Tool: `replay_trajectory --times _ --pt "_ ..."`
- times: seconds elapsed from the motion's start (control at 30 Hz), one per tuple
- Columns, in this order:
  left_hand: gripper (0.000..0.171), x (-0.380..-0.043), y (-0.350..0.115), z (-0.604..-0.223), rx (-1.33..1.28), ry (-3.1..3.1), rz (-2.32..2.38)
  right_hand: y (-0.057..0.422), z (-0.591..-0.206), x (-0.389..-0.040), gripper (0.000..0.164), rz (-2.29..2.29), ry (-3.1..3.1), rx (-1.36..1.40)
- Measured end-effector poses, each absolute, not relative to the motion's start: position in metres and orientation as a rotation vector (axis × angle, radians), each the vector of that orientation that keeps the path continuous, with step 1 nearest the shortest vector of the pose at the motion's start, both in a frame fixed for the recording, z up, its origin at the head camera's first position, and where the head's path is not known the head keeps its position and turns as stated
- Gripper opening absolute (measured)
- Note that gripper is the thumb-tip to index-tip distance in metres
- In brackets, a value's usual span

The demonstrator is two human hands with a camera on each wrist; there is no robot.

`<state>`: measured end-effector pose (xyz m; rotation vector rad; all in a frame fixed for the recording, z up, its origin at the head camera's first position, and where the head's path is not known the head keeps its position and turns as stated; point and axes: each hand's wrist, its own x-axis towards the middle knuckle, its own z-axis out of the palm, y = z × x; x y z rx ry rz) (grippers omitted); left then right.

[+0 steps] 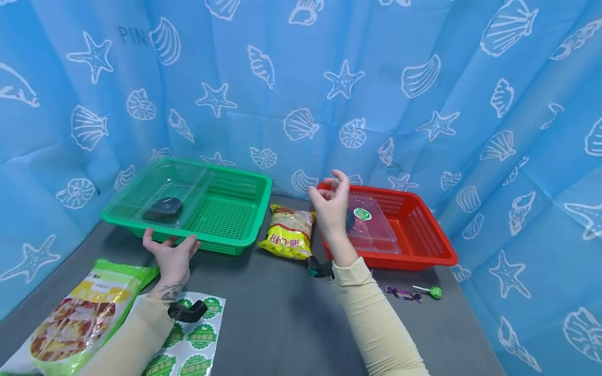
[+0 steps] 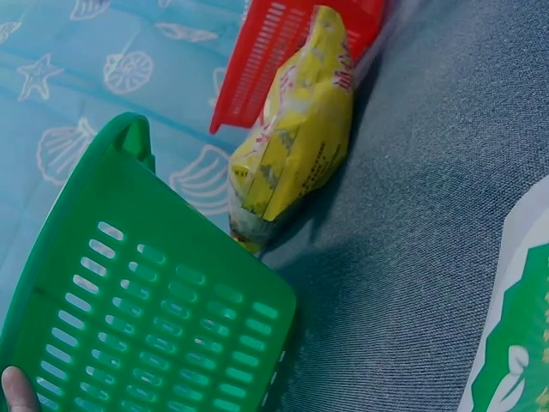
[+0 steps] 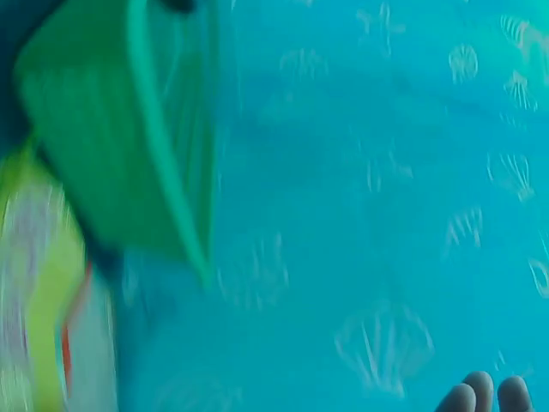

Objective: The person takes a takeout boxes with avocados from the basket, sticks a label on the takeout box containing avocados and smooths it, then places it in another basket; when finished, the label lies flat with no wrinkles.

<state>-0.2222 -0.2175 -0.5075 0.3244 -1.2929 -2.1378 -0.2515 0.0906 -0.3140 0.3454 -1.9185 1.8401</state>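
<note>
Fingers of your left hand (image 1: 172,261) lie spread at the front wall of the green plastic basket (image 1: 230,243); whether they grip it, I cannot tell. Your right hand (image 1: 333,209) is raised by the red plastic basket (image 1: 439,256), fingers loosely curved, holding nothing. Only your head view shows the clear plastic box (image 1: 183,176) in the green basket and the lollipop (image 1: 435,292); your left wrist view adds one fingertip (image 2: 18,392) beside the green slots.
</note>
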Motion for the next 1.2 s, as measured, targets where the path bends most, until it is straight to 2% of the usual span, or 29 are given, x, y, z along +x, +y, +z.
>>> replay_trajectory --times 0.2,0.4,0.6,0.7,1.2 --pt "0.096 -0.226 -0.214 -0.51 0.324 -1.283 -2.133 0.018 -0.322 -0.253 0.058 2.102 -1.913 0.427" --pt "0.094 -0.222 -0.21 -0.505 0.27 -1.255 -2.149 -0.048 -0.346 -0.253 0.058 2.222 -2.131 0.521" --pt "0.092 -0.195 -0.19 -0.456 0.34 -1.297 -2.186 -0.087 -0.362 -0.256 0.052 2.157 -2.524 0.676" --pt "0.091 -0.189 -0.186 -0.447 0.375 -1.314 -2.186 -0.098 -0.363 -0.257 0.051 2.089 -2.659 0.768" --pt "0.095 -0.213 -0.212 -0.504 0.327 -1.343 -2.074 -0.131 -0.361 -0.262 0.049 1.995 -2.942 0.975"
